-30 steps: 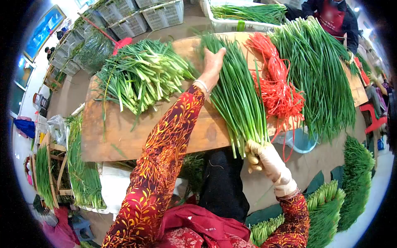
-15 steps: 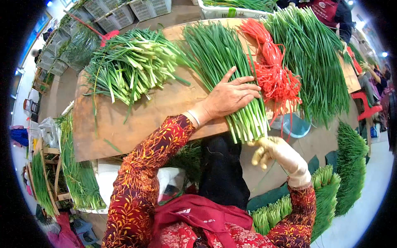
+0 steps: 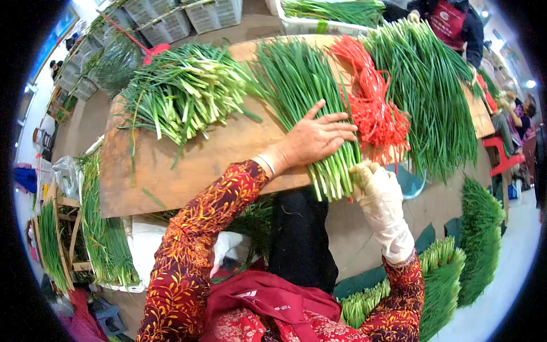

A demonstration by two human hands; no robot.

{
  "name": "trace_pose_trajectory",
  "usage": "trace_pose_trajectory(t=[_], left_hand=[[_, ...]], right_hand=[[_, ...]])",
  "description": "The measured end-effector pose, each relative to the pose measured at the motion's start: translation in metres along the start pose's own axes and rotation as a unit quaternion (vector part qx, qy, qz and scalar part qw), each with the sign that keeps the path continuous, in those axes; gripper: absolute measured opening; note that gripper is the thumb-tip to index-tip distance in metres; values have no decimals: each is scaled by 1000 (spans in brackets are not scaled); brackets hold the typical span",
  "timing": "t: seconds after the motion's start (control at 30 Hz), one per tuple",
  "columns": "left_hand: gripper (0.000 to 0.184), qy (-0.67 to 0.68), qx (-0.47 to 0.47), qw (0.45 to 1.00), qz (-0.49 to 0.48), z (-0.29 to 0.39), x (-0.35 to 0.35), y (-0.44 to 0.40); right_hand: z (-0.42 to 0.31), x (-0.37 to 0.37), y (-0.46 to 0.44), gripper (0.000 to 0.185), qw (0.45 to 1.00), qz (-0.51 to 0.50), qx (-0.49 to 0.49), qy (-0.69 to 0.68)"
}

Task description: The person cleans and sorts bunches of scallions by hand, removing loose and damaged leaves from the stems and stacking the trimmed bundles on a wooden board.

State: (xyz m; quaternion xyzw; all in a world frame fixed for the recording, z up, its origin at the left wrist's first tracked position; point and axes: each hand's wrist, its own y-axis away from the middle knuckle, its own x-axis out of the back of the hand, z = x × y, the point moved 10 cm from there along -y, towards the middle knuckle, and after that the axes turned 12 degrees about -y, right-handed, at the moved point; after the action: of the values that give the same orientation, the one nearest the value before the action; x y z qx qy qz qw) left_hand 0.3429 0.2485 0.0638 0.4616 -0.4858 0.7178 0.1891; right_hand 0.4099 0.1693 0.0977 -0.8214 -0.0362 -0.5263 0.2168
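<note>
A bunch of green chives (image 3: 302,85) lies on the wooden board, its pale cut ends over the near edge. My left hand (image 3: 316,137), bare, rests flat across the stalks with fingers spread. My right hand (image 3: 373,185), in a pale glove, is at the right side of the cut ends, fingers curled in; what they hold is hidden. Just beyond it lies a bundle of red plastic ties (image 3: 373,117), strands hanging toward the glove. A looser pile of chives (image 3: 188,94) is to the left, and a large heap of chives (image 3: 424,97) to the right.
The wooden board (image 3: 154,176) is the work surface. A blue basin (image 3: 411,181) stands below its right edge. More chives (image 3: 444,285) stand on the floor at right. Crates (image 3: 213,14) line the back. A co-worker in a red apron (image 3: 447,23) is at the far right.
My right hand has moved up from below the cut ends to their right side, its fingers curling in. My left hand stays on the bunch. The view has shifted slightly.
</note>
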Motion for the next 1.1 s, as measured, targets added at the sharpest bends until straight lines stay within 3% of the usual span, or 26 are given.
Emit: trace_pose_trajectory(t=[0.17,0.23,0.53,0.77,0.87,0.9,0.97,1.03,1.1], left_hand=[[24,-14,-6,999,48,0,9,2],[28,-3,0,1000,0,-1,0,2],[28,0,5,1000,2,-1,2,1],[29,-10,3,1000,3,-2,-2,2],[30,-28,-16,999,6,0,-2,2],[30,-32,-12,999,5,-1,-1,3],[33,-8,-7,1000,3,-4,-4,1],[38,13,21,1000,-12,-6,2,-1],[39,18,68,994,88,-14,33,1]], right_hand=[[-2,-9,-2,24,998,-27,27,40],[-5,-8,-3,14,997,-20,52,46],[-10,-2,-5,7,995,28,86,33],[-12,-2,13,7,999,-18,44,-15],[6,-14,25,10,998,-48,-45,-26],[3,-1,25,11,998,-29,-31,-38],[17,11,32,12,973,-10,-141,-182],[11,21,40,12,974,21,-125,-187],[18,27,54,13,953,71,-159,-246]])
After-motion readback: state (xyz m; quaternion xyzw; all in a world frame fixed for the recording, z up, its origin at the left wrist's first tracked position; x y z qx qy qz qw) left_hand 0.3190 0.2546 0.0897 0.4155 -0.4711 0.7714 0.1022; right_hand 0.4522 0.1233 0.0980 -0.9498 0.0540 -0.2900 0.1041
